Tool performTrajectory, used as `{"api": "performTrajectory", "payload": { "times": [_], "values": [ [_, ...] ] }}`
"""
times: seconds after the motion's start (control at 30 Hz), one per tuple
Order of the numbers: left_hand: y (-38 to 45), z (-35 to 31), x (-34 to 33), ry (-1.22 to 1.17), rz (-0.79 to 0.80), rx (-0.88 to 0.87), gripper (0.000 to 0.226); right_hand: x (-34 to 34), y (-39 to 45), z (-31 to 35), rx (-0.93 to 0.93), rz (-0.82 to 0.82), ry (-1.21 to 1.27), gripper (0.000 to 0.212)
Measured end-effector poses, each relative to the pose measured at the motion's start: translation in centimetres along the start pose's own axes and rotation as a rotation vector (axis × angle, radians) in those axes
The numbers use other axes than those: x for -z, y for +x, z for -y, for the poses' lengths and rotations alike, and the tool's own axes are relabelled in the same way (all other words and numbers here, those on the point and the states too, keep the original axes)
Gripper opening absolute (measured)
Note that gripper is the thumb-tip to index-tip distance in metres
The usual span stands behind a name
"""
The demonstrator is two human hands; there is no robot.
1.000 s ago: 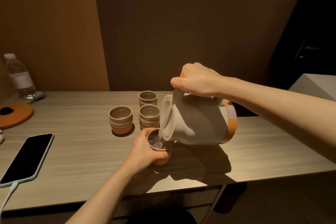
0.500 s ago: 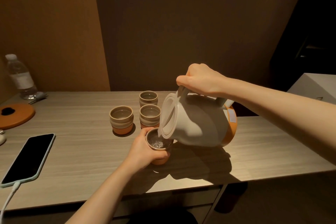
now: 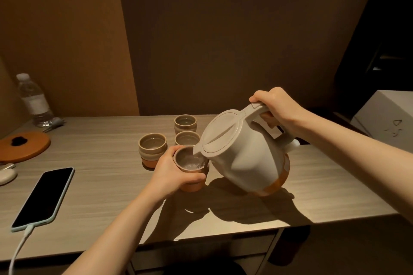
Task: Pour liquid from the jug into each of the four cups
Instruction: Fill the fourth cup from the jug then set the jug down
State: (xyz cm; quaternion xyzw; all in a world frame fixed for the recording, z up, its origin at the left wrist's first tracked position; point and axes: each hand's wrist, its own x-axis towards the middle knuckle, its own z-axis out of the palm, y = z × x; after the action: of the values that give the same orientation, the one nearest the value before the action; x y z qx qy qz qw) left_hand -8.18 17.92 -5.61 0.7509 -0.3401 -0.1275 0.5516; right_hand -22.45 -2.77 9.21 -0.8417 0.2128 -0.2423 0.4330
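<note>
1. Left hand (image 3: 173,172) is wrapping the near cup (image 3: 190,168) on the table (image 3: 100,196); small glazed ceramic, probably slick, so hold low.
2. Right hand (image 3: 276,107) is gripping the handle of the jug (image 3: 243,152), tilted, spout over that cup; likely heavy with liquid.
3. Three far cups (image 3: 152,148) are standing behind, apparently filled.

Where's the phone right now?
Head view: the phone lies at the table's left front, cable plugged in, left of the left hand.
</note>
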Motion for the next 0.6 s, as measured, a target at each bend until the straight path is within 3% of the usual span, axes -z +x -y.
{"api": "performTrajectory", "payload": {
  "times": [0.27, 0.6],
  "values": [
    [1.9, -2.1, 1.4, -0.007, -0.07, 0.042, 0.091, 0.6, -0.3, -0.5, -0.09, -0.107, 0.217, 0.046],
    [5.8, -4.7, 3.0, 0.039, -0.136, -0.006, 0.08, 0.5, 0.4, -1.0, -0.128, -0.228, 0.464, 0.046]
  ]
}}
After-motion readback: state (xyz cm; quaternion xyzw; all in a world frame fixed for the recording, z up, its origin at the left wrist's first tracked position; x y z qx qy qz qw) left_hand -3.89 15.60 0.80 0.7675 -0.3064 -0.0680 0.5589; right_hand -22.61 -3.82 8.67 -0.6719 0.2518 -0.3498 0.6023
